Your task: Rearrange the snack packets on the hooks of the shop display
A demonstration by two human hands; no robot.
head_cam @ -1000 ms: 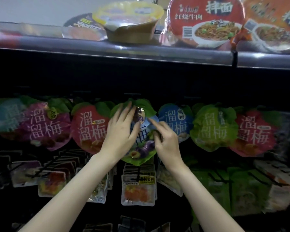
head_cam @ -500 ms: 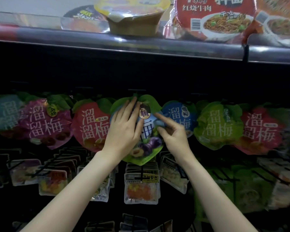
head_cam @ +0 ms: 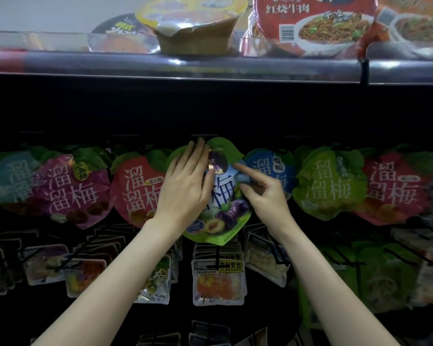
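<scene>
**Risk: plum packet misses the hook or drags its neighbours**

Landmark is the plum packet (green-edged, white face, purple fruit), mid-row under the shelf rail.

- Left hand: fingers straight, pressed flat on the packet's left half, tips up at the leaf top. Not gripping anything.
- Right hand: on the packet's right edge, index finger stretched toward the top centre, other fingers curled in at the edge. Looks like a pinch on the edge; contact partly hidden.
- Hook: can't see it. Too dark above the packet to tell whether the hang hole is on the peg.

What could go wrong, as I judge it:
- Hole not seated. Flat palm gives no real hold, so if the right hand lets go first the packet could slide down onto the small pouches below it.
- Packet overlaps the red packet to its left and touches the blue packet to its right. Any sideways shove likely skews or unhooks them (tight row, no slack).
- Pressing hard on the foil face may crease it or push it behind the red one.

Safer: keep the right-hand pinch until the top hangs on its own.
</scene>
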